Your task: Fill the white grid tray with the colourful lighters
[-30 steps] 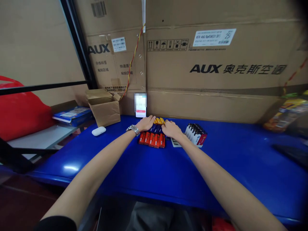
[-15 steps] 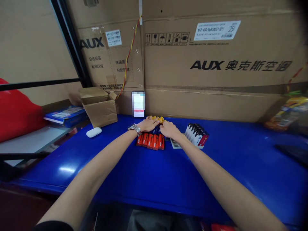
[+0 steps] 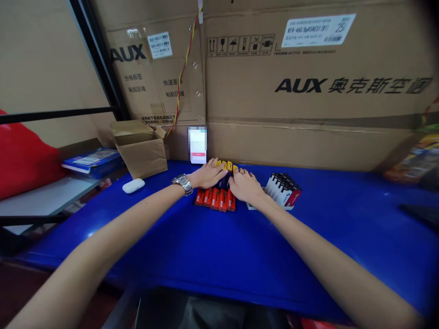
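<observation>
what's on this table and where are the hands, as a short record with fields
left hand: over left part of yellow pieces and blue pieces, metal watch on wrist
right hand: at their right end
front row: five red pieces, side by side
right side: upright black-topped pieces in white tray
left side: white rounded object, small open carton
back: upright phone

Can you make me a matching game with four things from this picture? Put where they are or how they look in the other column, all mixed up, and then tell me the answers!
Things:
1. Phone
2. Silver watch
3. Small open box
4. Red pieces

Places and looks:
A. Just behind the rounded white case
B. Nearer the person than the yellow pieces
C. Upright, screen lit
D. On the wrist of the left hand

Pairs: 1-C, 2-D, 3-A, 4-B
</observation>
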Tool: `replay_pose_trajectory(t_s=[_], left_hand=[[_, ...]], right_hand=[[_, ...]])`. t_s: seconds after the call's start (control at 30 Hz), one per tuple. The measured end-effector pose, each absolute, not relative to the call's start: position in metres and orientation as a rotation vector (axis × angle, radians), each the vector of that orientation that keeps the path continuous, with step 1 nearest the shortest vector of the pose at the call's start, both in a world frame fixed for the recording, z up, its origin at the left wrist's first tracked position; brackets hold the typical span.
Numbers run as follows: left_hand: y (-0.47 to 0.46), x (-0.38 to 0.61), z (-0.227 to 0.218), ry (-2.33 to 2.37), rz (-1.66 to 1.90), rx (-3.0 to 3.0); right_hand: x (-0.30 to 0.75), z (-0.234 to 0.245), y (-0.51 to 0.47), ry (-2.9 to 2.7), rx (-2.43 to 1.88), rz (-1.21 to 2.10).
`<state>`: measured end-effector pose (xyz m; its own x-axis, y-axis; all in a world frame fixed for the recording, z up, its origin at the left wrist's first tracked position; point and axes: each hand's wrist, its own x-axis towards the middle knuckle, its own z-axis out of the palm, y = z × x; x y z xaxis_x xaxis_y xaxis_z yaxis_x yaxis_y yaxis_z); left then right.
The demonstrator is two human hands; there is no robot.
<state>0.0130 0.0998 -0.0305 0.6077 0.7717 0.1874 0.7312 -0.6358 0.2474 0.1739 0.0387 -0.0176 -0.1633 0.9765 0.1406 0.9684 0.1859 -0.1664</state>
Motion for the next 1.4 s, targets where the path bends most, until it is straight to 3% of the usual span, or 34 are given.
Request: replay_pose_trajectory(t_s=[0.2, 0.63, 0.97, 1.4], left_hand=[[0.072, 0.01, -0.039, 1.336, 0.2, 2.63], [0.096, 0.022, -0.037, 1.486, 0.258, 2.519], [0.038, 0.006, -0.033, 1.439, 0.284, 2.556], [0.039, 0.013, -0.036, 1.479, 0.337, 2.607]], right_hand=[[0.174, -0.03, 0.019, -2.398, -1.719, -0.039], [0.176, -0.027, 0.052, -2.393, -1.818, 0.097], [0.171, -0.029, 0.0, -2.411, -1.652, -0.12], [0.166, -0.031, 0.008, -2.394, -1.723, -0.109]])
